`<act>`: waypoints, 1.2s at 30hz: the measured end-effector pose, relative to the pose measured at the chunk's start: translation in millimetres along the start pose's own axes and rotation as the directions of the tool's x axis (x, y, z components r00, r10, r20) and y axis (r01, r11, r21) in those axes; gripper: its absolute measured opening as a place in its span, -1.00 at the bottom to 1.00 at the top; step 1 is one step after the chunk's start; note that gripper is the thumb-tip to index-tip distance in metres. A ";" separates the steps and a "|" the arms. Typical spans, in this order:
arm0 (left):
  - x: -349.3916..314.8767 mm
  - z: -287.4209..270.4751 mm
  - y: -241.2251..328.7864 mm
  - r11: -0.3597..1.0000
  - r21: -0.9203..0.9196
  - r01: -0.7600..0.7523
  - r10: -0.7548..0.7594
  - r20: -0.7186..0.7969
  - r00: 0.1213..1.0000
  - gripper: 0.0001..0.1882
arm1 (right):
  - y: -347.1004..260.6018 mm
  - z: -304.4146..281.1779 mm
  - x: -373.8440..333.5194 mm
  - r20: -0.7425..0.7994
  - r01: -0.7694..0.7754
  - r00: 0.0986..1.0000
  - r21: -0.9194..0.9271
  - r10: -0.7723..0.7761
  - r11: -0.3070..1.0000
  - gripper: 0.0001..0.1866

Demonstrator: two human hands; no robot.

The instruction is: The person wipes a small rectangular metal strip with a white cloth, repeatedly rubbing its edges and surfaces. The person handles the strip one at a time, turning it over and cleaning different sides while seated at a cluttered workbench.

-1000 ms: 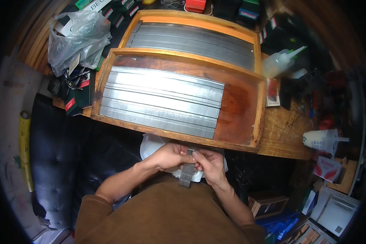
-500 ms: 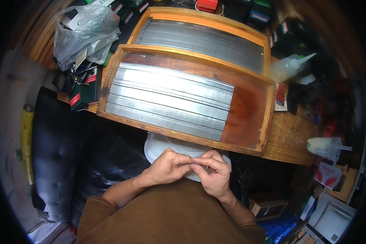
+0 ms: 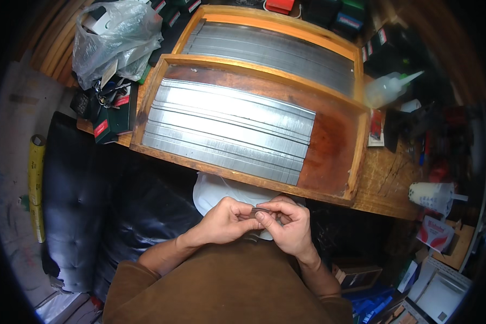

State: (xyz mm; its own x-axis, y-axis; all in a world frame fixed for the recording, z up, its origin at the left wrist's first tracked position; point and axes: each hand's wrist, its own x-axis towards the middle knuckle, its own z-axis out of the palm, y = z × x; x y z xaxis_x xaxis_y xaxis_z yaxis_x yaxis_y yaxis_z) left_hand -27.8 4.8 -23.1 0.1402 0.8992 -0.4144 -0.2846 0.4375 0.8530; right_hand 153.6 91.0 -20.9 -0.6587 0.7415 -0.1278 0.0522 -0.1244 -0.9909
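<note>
In front of my chest, my left hand [image 3: 228, 220] and my right hand [image 3: 290, 225] meet, fingertips pinched together. Between them is a small, thin, dark grey piece [image 3: 261, 209]; its exact kind is too small to make out. Below and behind the hands shows a white rounded thing [image 3: 208, 194], partly covered by them. Just beyond lies a shallow wooden tray [image 3: 221, 171] with flat, shiny metal strips [image 3: 221, 129] laid side by side. The strips fill its left and middle parts, and the reddish-brown bottom shows at right.
A second wooden tray [image 3: 275, 17] of grey strips stands behind the first. At left are a plastic bag [image 3: 116, 46], keys and dark boxes; at right, a squeeze bottle [image 3: 387, 89] and a drink cup [image 3: 432, 195]. A black padded seat [image 3: 73, 205] lies left of me.
My fingers have shifted, and the small dark piece now shows between them. My right hand has turned slightly. The view has moved a little.
</note>
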 end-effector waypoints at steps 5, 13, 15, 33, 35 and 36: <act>4.8 -2.6 -2.8 0.995 -0.088 0.053 -0.049 0.051 0.998 -0.76 | 3.4 1.6 -0.6 -0.009 -0.202 0.978 0.209 0.209 0.957 -0.78; 5.2 -2.9 -7.3 0.990 -0.102 0.093 -0.086 0.074 0.994 -0.77 | 14.0 -1.6 -3.3 0.007 -0.235 0.969 0.320 0.246 0.918 -0.81; 5.0 -1.4 -6.8 0.988 -0.112 0.103 -0.096 0.062 0.993 -0.78 | 13.8 -1.7 -3.5 0.005 -0.236 0.969 0.329 0.248 0.914 -0.82; 5.9 1.4 -4.0 0.985 -0.135 0.107 -0.102 0.044 0.994 -0.81 | 14.8 -3.6 -5.7 -0.008 -0.223 0.970 0.384 0.244 0.896 -0.84; 6.0 1.1 -2.9 0.985 -0.130 0.115 -0.110 0.046 0.993 -0.81 | 15.9 -3.8 -6.1 -0.023 -0.206 0.972 0.398 0.234 0.894 -0.84; 6.1 1.0 -2.6 0.985 -0.127 0.120 -0.114 0.048 0.992 -0.80 | 16.4 -4.1 -6.5 -0.023 -0.205 0.972 0.400 0.233 0.894 -0.84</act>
State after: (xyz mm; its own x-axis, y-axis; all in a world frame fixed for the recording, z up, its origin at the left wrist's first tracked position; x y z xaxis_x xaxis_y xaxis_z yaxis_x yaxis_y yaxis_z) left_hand -25.3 9.1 -27.5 0.2168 0.8422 -0.4937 -0.3843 0.5385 0.7499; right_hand 161.8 86.8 -36.5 -0.6107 0.7072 -0.3562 -0.1185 -0.5264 -0.8419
